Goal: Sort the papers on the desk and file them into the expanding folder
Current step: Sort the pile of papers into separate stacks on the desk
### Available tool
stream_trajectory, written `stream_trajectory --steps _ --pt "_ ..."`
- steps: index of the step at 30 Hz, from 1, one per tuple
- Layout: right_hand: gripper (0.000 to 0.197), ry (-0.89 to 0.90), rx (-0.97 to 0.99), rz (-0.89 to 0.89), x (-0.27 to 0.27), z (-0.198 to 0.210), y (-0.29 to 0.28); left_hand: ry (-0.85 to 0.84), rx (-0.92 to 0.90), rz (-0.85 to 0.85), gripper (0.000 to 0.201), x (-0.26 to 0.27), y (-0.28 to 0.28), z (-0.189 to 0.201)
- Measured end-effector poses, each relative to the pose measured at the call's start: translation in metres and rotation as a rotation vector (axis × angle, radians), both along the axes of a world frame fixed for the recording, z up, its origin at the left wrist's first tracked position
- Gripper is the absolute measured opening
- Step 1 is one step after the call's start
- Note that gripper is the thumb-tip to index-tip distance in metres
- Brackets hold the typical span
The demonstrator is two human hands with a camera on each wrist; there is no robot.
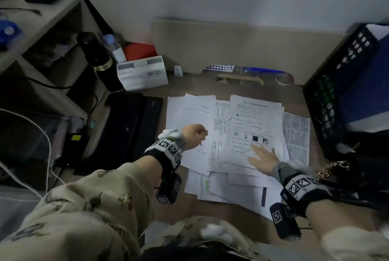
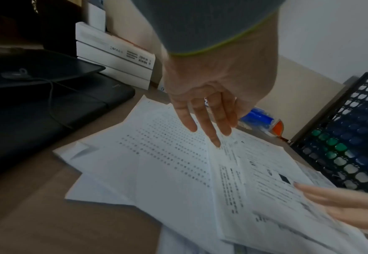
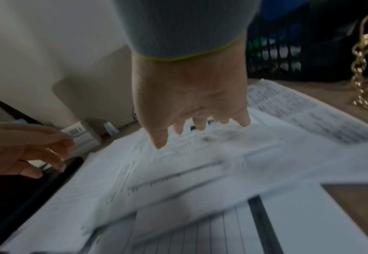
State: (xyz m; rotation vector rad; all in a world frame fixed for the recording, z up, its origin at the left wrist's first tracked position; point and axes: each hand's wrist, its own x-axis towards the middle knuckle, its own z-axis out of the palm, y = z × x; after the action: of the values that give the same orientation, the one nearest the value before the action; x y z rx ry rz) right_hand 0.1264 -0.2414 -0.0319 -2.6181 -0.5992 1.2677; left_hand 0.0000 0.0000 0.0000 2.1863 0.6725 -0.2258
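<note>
Papers: a loose, overlapping spread of printed sheets point(image 1: 229, 138) lies on the surface point(image 1: 130, 185) in front of you.
Top sheet: the page with small pictures point(image 1: 252, 126) sits uppermost on the right of the spread.
Your left hand point(image 1: 192, 134): it hangs over the left sheets with fingers point(image 2: 213, 130) loose and pointing down, grasping nothing; you cannot tell if the tips touch paper.
Your right hand point(image 1: 264, 157): fingers spread and straight, laid flat on the top sheet, released.
Folder: the black case point(image 1: 128, 126) lies just left of the papers.
Right side: a black mesh crate point(image 1: 336, 92) stands beside the spread; a gold chain point(image 1: 330, 169) lies near your right wrist.
</note>
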Motion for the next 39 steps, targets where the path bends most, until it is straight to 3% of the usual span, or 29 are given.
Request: stream_trajectory --steps 7,12,15,20,24,27,32,36,39 --pt "0.066 -0.099 -0.153 0.302 -0.036 -0.037 0.01 0.095 -0.038 -0.017 0.021 -0.011 0.014 -0.025" --pt "0.064 -0.081 -0.137 0.301 -0.047 -0.032 0.015 0.125 -0.052 -0.014 0.023 -0.014 0.019 -0.038" --pt "0.06 -0.1 -0.04 0.206 -0.046 -0.024 0.015 0.148 -0.059 0.007 0.027 -0.013 0.024 -0.048" --pt "0.051 -0.346 0.07 -0.21 -0.03 -0.004 0.011 0.219 -0.098 0.003 0.043 -0.006 0.029 -0.053" --pt "0.058 -0.281 -0.013 -0.489 -0.007 -0.009 0.007 0.242 -0.194 0.025 0.048 -0.002 0.028 -0.057" --pt "0.055 -0.191 0.047 -0.643 0.003 -0.015 0.01 0.246 -0.272 0.042 0.047 0.002 0.026 -0.052" --pt "0.079 -0.05 0.075 -0.732 0.005 -0.02 0.023 0.279 -0.334 0.052 0.05 0.005 0.024 -0.057" --pt "0.082 -0.192 -0.078 -0.647 0.004 -0.021 0.03 0.295 -0.352 0.104 0.047 0.007 0.021 -0.061" --pt "0.084 -0.192 -0.13 -0.671 0.007 -0.022 0.028 0.313 -0.334 0.06 0.036 0.011 0.02 -0.059"
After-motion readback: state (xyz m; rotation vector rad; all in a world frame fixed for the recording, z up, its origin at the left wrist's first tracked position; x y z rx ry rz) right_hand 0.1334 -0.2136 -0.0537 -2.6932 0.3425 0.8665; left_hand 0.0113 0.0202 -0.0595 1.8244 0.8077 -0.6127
